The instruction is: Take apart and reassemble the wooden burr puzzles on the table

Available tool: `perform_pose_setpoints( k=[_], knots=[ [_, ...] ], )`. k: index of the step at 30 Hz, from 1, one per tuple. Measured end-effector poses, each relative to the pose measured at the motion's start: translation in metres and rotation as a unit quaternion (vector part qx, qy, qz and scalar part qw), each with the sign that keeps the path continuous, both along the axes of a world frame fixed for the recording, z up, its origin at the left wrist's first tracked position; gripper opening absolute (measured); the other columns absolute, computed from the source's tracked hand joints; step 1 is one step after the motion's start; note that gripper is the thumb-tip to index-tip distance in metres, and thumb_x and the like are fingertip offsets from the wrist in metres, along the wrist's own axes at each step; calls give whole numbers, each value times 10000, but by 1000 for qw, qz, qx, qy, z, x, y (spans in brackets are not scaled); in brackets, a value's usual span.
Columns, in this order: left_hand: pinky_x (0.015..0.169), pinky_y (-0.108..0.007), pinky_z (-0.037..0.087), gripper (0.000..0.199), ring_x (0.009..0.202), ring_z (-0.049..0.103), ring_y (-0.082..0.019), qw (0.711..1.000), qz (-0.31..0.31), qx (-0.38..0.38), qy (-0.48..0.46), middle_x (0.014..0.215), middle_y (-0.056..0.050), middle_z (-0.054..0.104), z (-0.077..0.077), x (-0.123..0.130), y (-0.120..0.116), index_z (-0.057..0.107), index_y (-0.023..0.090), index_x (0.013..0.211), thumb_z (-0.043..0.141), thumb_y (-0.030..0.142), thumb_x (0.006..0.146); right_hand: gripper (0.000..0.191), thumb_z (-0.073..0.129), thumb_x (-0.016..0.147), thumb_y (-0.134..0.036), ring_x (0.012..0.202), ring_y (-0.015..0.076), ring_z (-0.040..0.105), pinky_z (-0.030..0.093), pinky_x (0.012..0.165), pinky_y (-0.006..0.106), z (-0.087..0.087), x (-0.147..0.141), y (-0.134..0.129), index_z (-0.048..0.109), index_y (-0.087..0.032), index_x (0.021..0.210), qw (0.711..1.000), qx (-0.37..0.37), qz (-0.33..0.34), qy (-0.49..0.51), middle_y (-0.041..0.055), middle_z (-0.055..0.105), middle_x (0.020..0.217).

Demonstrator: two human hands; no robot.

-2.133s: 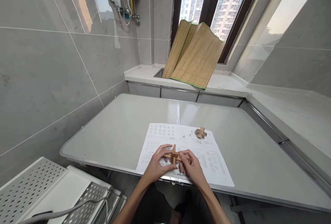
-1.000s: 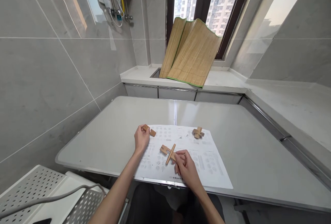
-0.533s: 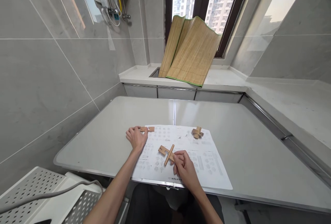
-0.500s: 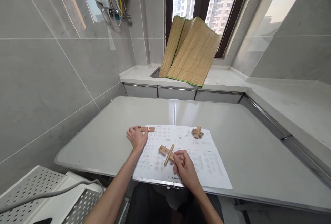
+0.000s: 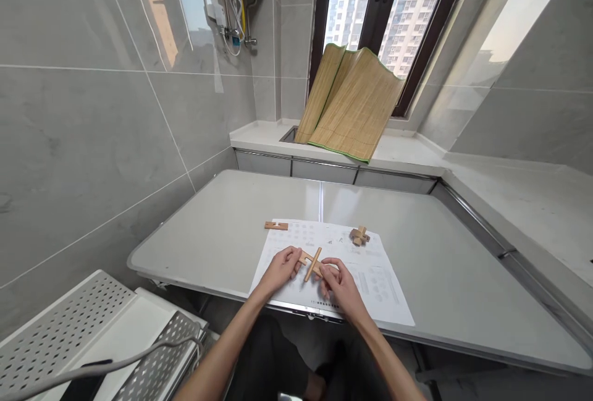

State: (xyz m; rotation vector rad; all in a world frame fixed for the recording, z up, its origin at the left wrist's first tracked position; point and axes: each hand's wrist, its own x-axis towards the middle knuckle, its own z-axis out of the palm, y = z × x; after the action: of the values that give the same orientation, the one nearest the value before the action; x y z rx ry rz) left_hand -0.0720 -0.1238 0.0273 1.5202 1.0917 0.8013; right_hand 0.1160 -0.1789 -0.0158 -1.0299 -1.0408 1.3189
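Note:
Over the near part of the printed sheet (image 5: 384, 302), a flat notched wooden piece (image 5: 303, 257) is held between both hands, with a round-edged wooden stick (image 5: 313, 264) crossing it at a slant. My left hand (image 5: 283, 267) pinches the notched piece's left end. Its right end is between the fingers of my right hand (image 5: 339, 282). Another notched wooden piece (image 5: 277, 225) lies at the sheet's upper left edge, touched by neither hand. At the sheet's upper right sits a small cluster of interlocked wooden pieces (image 5: 359, 236).
The sheet lies on a pale folding table (image 5: 217, 228) with a centre seam. Behind it, a bamboo mat (image 5: 356, 104) leans over a counter before a window. A white perforated rack (image 5: 78, 320) with a grey cable stands at the lower left.
My left hand has left the notched piece at the sheet's upper left and moved right and nearer, taking the left end of the crossed pieces. The camera view has shifted.

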Motion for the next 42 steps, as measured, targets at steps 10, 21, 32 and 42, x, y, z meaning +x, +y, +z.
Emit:
perform_pose_setpoints(
  k=[10, 21, 32, 42],
  knots=[
    [461, -210, 206, 564, 500, 329, -53, 978, -1, -136, -157, 686, 64, 454, 8, -15, -21, 534, 181, 851, 642, 734, 839, 548, 789, 855, -572, 888, 231, 670, 479, 547, 253, 21, -9, -5, 657, -229, 1262, 990, -52, 97, 93, 79, 720, 947],
    [505, -214, 204, 564, 527, 356, -58, 951, 62, -191, -235, 693, 56, 479, -13, -34, -25, 569, 169, 889, 726, 699, 781, 563, 836, 747, -656, 421, 75, 327, 303, 444, 222, 14, -45, 15, 594, -235, 1031, 993, -55, 14, 100, -104, 468, 546],
    [513, -204, 245, 565, 544, 386, -52, 943, 94, -192, -255, 702, 53, 476, -10, -51, -19, 578, 158, 866, 766, 681, 761, 502, 852, 776, -500, 478, 90, 399, 319, 462, 221, 35, -52, 17, 665, -195, 1128, 986, -75, 65, 137, -57, 538, 607],
    [455, -198, 240, 618, 527, 383, -62, 959, 154, -123, -203, 726, 37, 499, 0, -48, -15, 544, 177, 847, 672, 775, 754, 367, 801, 798, -494, 491, 93, 354, 330, 448, 231, 30, -48, 28, 709, -214, 1017, 986, -52, -7, 159, -51, 493, 637]
  ],
)
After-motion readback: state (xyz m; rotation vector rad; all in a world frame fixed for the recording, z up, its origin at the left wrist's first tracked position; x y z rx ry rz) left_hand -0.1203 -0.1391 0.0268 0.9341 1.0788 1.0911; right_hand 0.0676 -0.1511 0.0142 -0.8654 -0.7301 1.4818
